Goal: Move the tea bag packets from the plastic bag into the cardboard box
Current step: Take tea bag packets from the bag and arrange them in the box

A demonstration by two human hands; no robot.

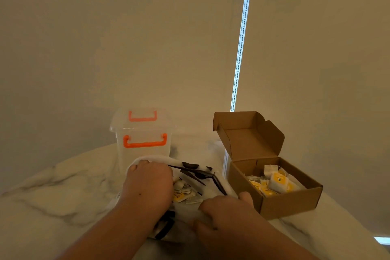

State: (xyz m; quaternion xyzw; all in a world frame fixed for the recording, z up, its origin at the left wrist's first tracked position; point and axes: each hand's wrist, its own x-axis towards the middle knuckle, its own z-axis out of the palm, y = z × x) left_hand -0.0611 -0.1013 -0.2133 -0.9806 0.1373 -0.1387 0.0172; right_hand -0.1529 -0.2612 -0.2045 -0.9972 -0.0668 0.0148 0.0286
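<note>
So the person has both hands on the white plastic bag [160,158], the one with black markings, which sits on the marbled surface [63,196] right in front of them. The left hand [147,183] is hooked over the bag's far left rim with its fingers curled round the edge. The right hand [223,211] grips the near right edge, fingers bunched into the plastic and thumb pointing toward the box. Between the two hands the mouth of the bag is pulled open, and you can see a small heap of tea bag packets [183,193] lying at the bottom, white with a bit of yellow.

Just to the right of the bag, pretty much touching it, is the cardboard box [291,202] with its lid flipped up and back. There's a pile of yellow-and-white packets [276,182] inside, some with strings showing.

Behind the bag stands a clear storage tub [143,154] with orange handles [145,142], lid on. A bead chain [242,38] hangs down the beige blind behind the box.
</note>
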